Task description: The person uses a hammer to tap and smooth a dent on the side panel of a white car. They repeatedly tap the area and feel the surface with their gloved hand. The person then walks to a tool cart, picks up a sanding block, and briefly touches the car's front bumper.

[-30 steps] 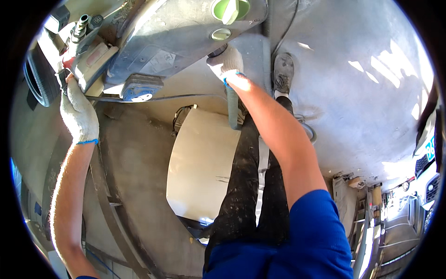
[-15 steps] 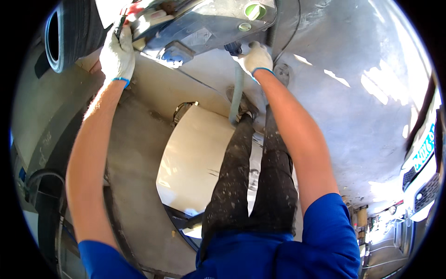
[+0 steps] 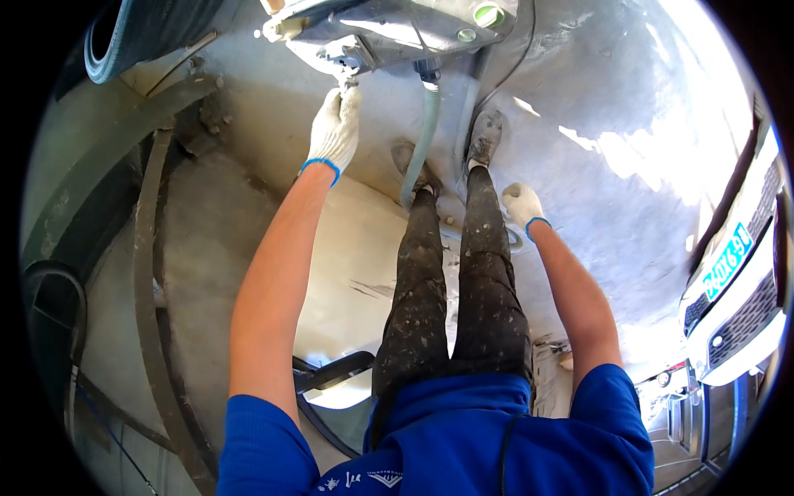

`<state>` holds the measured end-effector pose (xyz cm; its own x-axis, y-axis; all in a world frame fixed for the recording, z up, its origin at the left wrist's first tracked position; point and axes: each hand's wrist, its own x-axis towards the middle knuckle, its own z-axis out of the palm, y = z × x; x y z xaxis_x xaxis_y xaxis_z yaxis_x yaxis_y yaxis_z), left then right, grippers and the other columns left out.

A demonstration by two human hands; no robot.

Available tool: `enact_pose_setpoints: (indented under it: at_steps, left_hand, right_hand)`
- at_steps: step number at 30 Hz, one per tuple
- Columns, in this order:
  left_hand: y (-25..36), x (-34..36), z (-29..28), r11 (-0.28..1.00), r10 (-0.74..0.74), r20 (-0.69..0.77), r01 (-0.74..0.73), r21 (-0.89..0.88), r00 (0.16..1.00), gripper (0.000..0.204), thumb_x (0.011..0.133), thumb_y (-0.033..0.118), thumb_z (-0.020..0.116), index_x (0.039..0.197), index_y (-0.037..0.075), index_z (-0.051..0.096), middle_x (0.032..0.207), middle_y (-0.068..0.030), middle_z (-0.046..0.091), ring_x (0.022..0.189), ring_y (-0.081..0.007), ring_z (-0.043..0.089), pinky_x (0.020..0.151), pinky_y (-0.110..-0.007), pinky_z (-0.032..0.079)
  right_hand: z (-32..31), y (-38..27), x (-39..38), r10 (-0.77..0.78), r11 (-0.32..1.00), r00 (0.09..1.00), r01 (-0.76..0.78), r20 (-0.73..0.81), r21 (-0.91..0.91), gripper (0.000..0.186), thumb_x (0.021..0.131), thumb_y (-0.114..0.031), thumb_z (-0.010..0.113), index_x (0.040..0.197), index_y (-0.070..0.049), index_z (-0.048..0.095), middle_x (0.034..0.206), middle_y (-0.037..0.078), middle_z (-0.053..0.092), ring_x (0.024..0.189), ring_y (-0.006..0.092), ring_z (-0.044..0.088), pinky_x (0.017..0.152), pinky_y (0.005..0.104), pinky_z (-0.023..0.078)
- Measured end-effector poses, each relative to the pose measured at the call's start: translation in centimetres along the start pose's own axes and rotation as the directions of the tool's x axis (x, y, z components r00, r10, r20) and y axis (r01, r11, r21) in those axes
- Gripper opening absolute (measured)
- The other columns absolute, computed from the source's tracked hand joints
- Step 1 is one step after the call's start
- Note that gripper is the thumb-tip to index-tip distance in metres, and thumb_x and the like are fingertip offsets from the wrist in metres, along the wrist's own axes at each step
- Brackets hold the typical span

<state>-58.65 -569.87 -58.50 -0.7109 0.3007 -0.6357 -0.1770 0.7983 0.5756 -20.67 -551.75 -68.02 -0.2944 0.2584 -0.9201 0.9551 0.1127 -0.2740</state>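
Note:
My left hand (image 3: 335,128), in a white knit glove with a blue cuff, reaches up to the near left corner of a grey machine (image 3: 389,29) with round green knobs. Its fingers are closed beside a shiny grey fitting (image 3: 343,59) there; what lies between them is too small to make out. A pale green ribbed hose (image 3: 430,116) hangs from a black connector (image 3: 427,69) on the machine's near edge. My right hand (image 3: 522,203), gloved alike, is drawn back beside my right leg. It is curled into a fist, with nothing visible in it.
A tyre (image 3: 149,33) stands at the far left. A pale car panel (image 3: 339,248) with a black mirror (image 3: 335,372) lies left of my legs. A dark cable (image 3: 521,62) runs down from the machine. A white car front (image 3: 736,306) is at the right.
My right hand has left the hose connector and come back toward me. My left hand has moved right, from a dark slim thing at the machine's left end to the fitting. The view has shifted.

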Motion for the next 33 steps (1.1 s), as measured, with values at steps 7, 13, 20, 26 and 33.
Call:
enact_pose_setpoints:
  at_steps: [7,13,20,26,33]
  left_hand:
    - [1.5,0.3,2.0,0.806,-0.224,0.085,0.234,-0.544,0.971,0.038,0.102,0.044,0.048,0.095,0.007,0.054,0.071,-0.0006,0.049,0.058,-0.0122,0.047,0.057,-0.030,0.046]
    - [2.2,0.2,2.7,0.613,-0.360,0.157,0.361,-0.703,0.920,0.038,0.103,0.045,0.047,0.086,0.011,0.051,0.063,0.0009,0.045,0.054,-0.0134,0.045,0.057,-0.032,0.046]
    - [4.6,0.4,3.3,0.549,-0.450,0.116,0.376,-0.746,0.886,0.037,0.102,0.044,0.050,0.080,0.015,0.047,0.057,0.0046,0.032,0.051,-0.0122,0.033,0.059,-0.034,0.039]
    - [6.0,1.2,2.8,0.677,-0.479,0.033,0.393,-0.622,0.877,0.039,0.102,0.046,0.049,0.076,0.016,0.044,0.054,0.0064,0.028,0.044,-0.0106,0.027,0.051,-0.033,0.036]
    - [6.6,2.3,2.8,0.682,-0.488,0.000,0.382,-0.623,0.873,0.034,0.103,0.037,0.045,0.076,0.015,0.046,0.053,0.0063,0.028,0.042,-0.0105,0.026,0.049,-0.033,0.035]
  right_hand:
    - [-0.6,-4.5,0.1,-0.101,0.992,0.994,0.103,-0.040,0.069,0.029,0.081,-0.024,0.059,0.097,-0.003,0.071,0.104,0.021,0.070,0.103,0.0370,0.065,0.093,0.0433,0.049]
    - [-6.6,-12.7,5.4,-0.732,0.673,0.636,0.618,-0.245,-0.407,0.024,0.086,-0.022,0.058,0.097,-0.003,0.066,0.100,0.019,0.067,0.099,0.0381,0.062,0.088,0.0447,0.050]
    - [-16.0,-28.2,4.6,-0.646,0.662,0.308,0.681,-0.699,-0.312,0.042,0.089,-0.027,0.059,0.126,-0.008,0.058,0.115,0.019,0.063,0.108,0.0381,0.059,0.095,0.0460,0.048]
    - [-17.6,-31.9,5.0,-0.706,0.648,0.290,0.634,-0.646,-0.422,0.043,0.089,-0.028,0.060,0.128,-0.009,0.057,0.117,0.019,0.063,0.109,0.0381,0.058,0.096,0.0462,0.048]
    - [-18.1,-32.6,4.6,-0.740,0.620,0.287,0.642,-0.609,-0.451,0.045,0.089,-0.029,0.060,0.130,-0.009,0.056,0.119,0.019,0.062,0.111,0.0381,0.058,0.097,0.0463,0.047]
